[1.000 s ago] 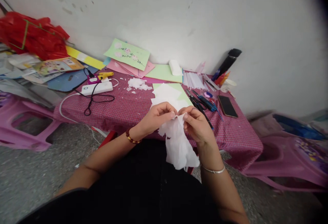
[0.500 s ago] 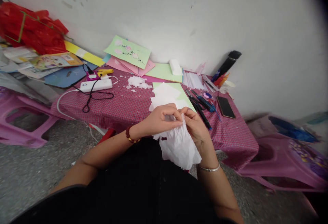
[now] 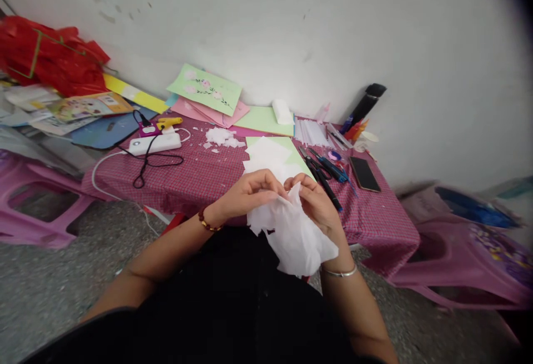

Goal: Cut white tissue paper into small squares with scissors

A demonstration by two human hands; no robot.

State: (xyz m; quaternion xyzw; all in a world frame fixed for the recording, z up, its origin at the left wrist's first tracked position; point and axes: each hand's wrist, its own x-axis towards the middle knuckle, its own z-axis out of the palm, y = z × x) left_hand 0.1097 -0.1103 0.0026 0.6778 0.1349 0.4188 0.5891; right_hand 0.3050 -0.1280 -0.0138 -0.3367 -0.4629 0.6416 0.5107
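Observation:
A crumpled white tissue (image 3: 302, 242) hangs down between my two hands, over the near edge of the table. My left hand (image 3: 255, 190) pinches its upper edge on the left, thumb and fingers closed on it. The fingers of my right hand (image 3: 318, 200) are closed on the tissue's upper right part; some of its fingertips are hidden behind the white sheet. Just beyond my hands, white paper pieces (image 3: 266, 155) lie on a light green sheet (image 3: 296, 158). A heap of small torn white scraps (image 3: 220, 136) lies farther left.
Scissors (image 3: 318, 166) and a blue cutter (image 3: 335, 169) lie right of the green sheet, near a phone (image 3: 365, 174). At left are a white power strip (image 3: 155, 143) with cables and a yellow glue gun (image 3: 169, 123). A painted green card (image 3: 206, 89) leans by the wall.
My left hand has moved slightly left, away from my right fingertips. The tissue is now spread wider between my hands, and its lower end has swung to the right.

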